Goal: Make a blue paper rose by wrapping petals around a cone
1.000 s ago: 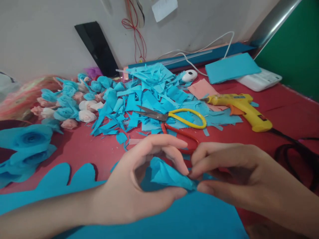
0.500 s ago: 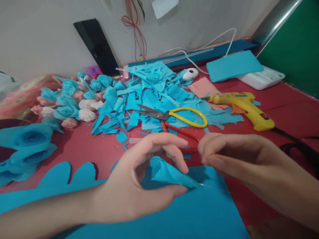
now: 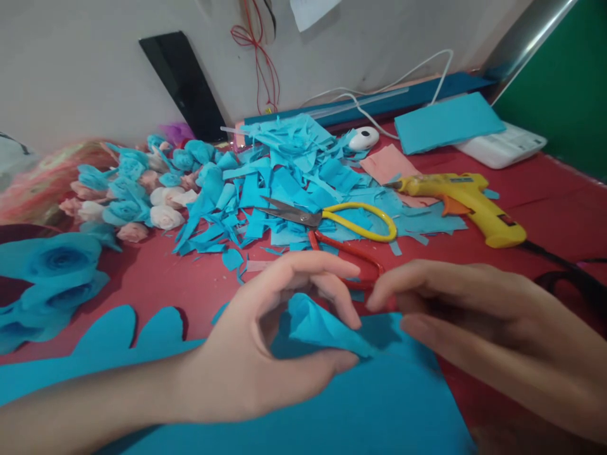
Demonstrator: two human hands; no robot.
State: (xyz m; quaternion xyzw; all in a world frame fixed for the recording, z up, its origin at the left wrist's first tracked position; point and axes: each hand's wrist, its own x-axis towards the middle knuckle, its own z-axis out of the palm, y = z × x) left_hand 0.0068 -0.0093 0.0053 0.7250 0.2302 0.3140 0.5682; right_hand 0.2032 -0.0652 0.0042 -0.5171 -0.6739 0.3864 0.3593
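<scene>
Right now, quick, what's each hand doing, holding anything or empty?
Left hand: closed on the rolled blue paper cone, thumb and fingers pinching it.
Right hand: open, holding nothing, just beside the cone's tip.

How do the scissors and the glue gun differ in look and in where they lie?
The scissors have metal blades with one yellow and one red handle loop; the glue gun is a yellow body with an orange trigger. The scissors lie on the blue paper scraps mid-table; the glue gun lies further right, largely on the red table, trailing a black cord. Neither is touched by the hands.
</scene>
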